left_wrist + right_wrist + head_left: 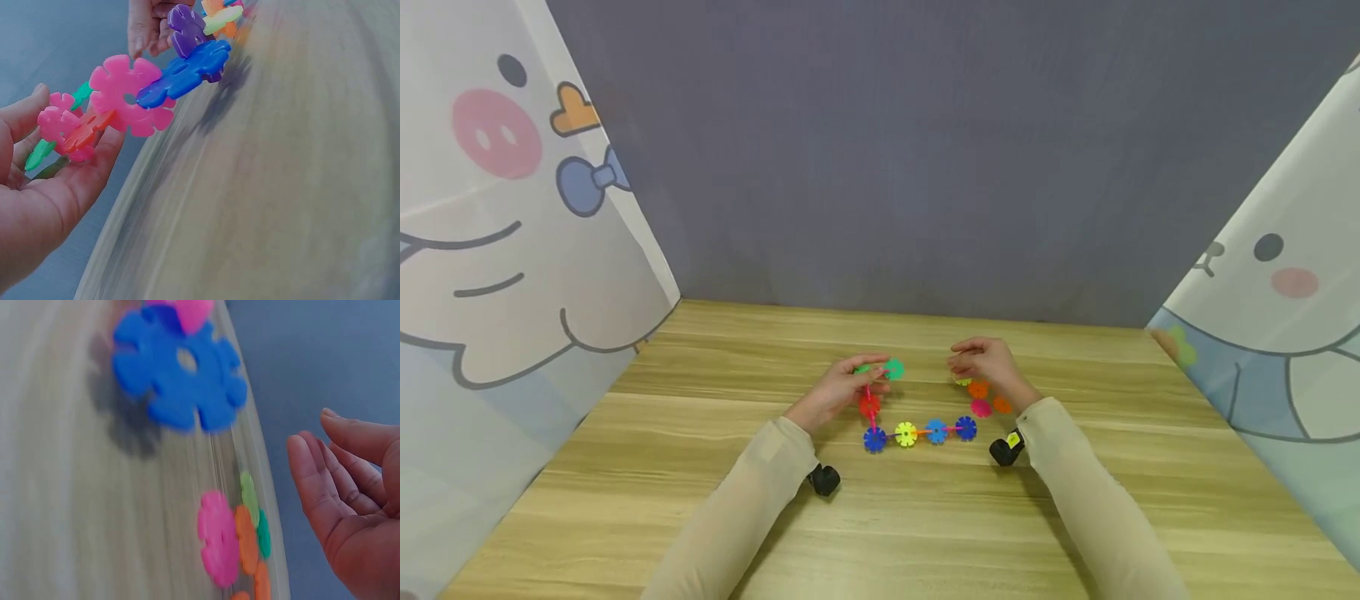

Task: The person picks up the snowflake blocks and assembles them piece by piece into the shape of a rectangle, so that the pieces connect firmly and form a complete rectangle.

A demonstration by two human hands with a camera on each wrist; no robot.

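Note:
My left hand holds one end of a chain of interlocking plastic snowflake discs, its thumb and fingers around the green and pink pieces. In the left wrist view a large pink disc joins a blue disc further along. The chain bends at a dark blue disc and runs right to another dark blue disc. A green disc sticks out past the left fingertips. With nothing between its relaxed fingers, my right hand hovers by a few loose discs.
The loose discs include a pink one and orange ones, lying below the right hand on the wooden table. A grey panel rises behind the table, and cartoon-printed sheets flank it. Black wrist cameras sit under both sleeves.

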